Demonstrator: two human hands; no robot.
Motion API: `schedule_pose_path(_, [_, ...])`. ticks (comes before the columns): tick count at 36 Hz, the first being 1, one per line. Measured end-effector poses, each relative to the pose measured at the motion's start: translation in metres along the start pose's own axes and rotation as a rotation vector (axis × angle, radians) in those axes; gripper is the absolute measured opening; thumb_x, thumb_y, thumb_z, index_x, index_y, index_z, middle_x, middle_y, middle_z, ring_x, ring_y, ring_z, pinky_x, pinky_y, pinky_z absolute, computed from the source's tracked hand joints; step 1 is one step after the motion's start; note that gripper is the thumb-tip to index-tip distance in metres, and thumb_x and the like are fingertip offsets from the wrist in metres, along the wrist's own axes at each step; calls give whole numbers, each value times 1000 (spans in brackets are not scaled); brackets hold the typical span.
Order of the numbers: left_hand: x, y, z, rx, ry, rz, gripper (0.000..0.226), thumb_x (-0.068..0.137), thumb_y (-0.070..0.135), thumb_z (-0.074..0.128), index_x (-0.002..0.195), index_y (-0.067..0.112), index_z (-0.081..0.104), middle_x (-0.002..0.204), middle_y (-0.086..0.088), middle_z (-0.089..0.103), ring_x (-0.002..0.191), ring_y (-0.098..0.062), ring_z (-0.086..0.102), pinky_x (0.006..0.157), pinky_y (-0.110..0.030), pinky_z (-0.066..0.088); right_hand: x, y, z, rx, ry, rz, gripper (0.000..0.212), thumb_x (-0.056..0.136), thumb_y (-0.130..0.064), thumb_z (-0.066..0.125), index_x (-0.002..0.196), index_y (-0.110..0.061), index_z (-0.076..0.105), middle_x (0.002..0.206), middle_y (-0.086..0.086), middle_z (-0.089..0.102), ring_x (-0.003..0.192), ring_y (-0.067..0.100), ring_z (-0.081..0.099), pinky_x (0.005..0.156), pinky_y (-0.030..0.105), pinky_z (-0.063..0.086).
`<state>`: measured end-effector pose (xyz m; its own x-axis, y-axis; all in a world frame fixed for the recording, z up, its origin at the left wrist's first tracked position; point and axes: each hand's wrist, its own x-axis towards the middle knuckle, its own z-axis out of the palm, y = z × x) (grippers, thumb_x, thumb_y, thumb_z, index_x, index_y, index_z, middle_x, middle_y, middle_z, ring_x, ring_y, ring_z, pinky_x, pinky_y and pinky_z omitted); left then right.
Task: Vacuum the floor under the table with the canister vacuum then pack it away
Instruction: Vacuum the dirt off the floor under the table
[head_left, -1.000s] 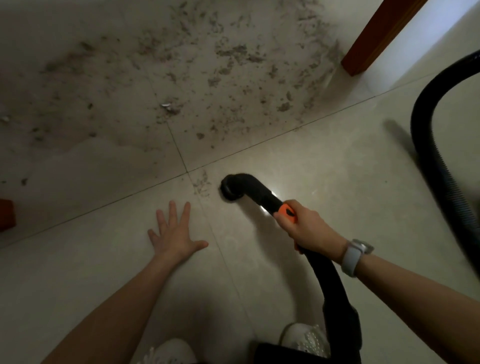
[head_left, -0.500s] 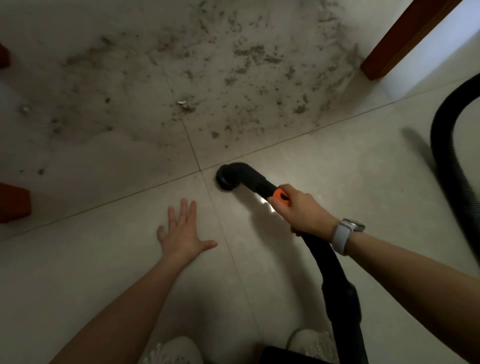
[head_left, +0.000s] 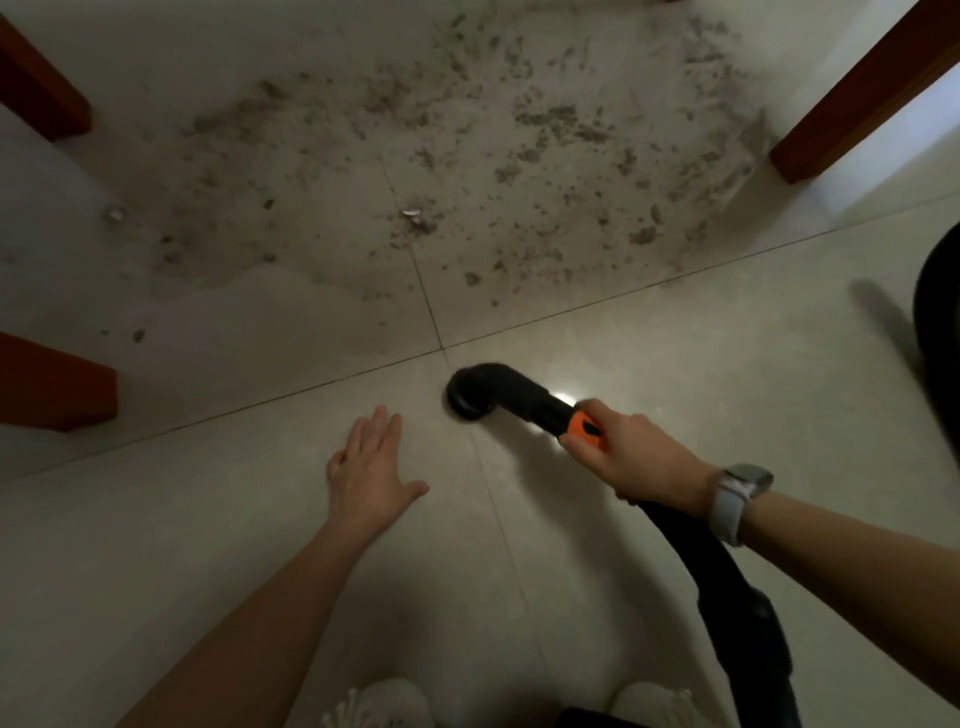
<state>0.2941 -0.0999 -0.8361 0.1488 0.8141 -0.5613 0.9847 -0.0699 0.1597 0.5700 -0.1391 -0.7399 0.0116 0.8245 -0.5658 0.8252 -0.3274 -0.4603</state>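
Left edge: two red-brown counter legs (head_left: 49, 384) now fall in view; a second ago only a corner of one showed, so the head has come up and the view has shifted toward the space under the counter.

Left hand (head_left: 371, 470): flat on the floor tile (head_left: 218, 519), fingers straight and together, thumb out, holding nothing. Bracing, as before.

Centre: dirt patch (head_left: 467, 156) spread across the far tiles, apparently uncleared. Nozzle (head_left: 470, 397) mouth-down just short of the tile joint, nearer the crossing than a second ago.

Right hand (head_left: 631, 460): grip closed round the black wand at the orange collar (head_left: 586, 431). Hose (head_left: 935, 332) loops at the right edge; far leg (head_left: 852, 98) beyond.

Judgement: approach only; vacuuming of the main patch hardly begun, packing away far off.
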Motion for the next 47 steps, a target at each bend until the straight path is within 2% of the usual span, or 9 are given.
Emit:
schedule_pose_path(6, [7, -24, -9, -54, -23, -128, 105, 78, 59, 64, 152, 28, -4, 159, 4, -18, 147, -23, -12, 116, -52, 10, 26, -22, -1, -137, 134, -41, 42, 95, -44, 47, 129, -19, 44, 81, 1, 52, 64, 19, 48, 60, 26, 36])
schedule_pose_path(10, [13, -36, -13, -98, -39, -158, 114, 73, 61, 68, 151, 30, -8, 158, 5, -22, 146, -24, -16, 115, -56, 8, 69, -54, -7, -67, 141, -85, 35, 95, -42, 47, 119, -17, 48, 76, 2, 58, 56, 15, 53, 52, 27, 45])
schedule_pose_path(12, [14, -41, -15, -76, -37, -150, 115, 71, 64, 67, 151, 31, -9, 158, 6, -22, 146, -22, -16, 114, -56, 10, 83, -67, -8, -71, 127, -115, 33, 95, -42, 47, 115, -15, 50, 80, 7, 62, 57, 18, 56, 57, 33, 51])
schedule_pose_path(23, [9, -70, -15, -39, 70, -35, 106, 77, 63, 62, 153, 20, 1, 160, 4, -10, 147, -14, -6, 115, -40, 13, 83, -89, -2, -34, 18, -82, 29, 93, -43, 49, 113, -22, 49, 82, 7, 63, 56, 20, 61, 48, 29, 53])
schedule_pose_path(31, [10, -87, -13, -81, 64, -152, 118, 70, 74, 60, 152, 20, -6, 160, 1, -15, 147, -24, -12, 117, -47, 6, 94, -126, 11, -23, -88, -166, 28, 94, -42, 49, 111, -20, 48, 78, 6, 60, 54, 23, 62, 51, 36, 57])
schedule_pose_path(35, [6, -92, -14, -70, 59, -105, 110, 77, 67, 59, 152, 17, -4, 160, 0, -13, 147, -23, -10, 118, -46, 8, 84, -128, 18, -140, -117, -200, 25, 94, -44, 48, 109, -24, 47, 75, 2, 61, 56, 23, 63, 53, 35, 56])
schedule_pose_path(40, [6, -92, -25, -48, -12, -80, 99, 84, 55, 59, 153, 17, -1, 160, 0, -12, 147, -25, -8, 118, -44, 13, 87, -123, 6, -358, 20, -202, 34, 94, -46, 47, 114, -19, 49, 76, 0, 54, 60, 18, 50, 55, 30, 40])
schedule_pose_path(43, [10, -84, -32, -58, -57, -65, 88, 89, 53, 54, 153, 19, 4, 160, 1, -10, 147, -28, -6, 117, -45, 17, 93, -130, -8, -471, 77, -228, 37, 95, -45, 44, 120, -18, 45, 79, 0, 50, 65, 19, 51, 59, 31, 44])
schedule_pose_path(47, [18, -66, -37, -106, -102, -67, 81, 91, 53, 51, 152, 21, 9, 161, 1, -8, 147, -30, -6, 116, -45, 18, 98, -135, -14, -618, 156, -313, 36, 98, -42, 37, 121, -15, 43, 77, 1, 48, 60, 20, 47, 51, 28, 34])
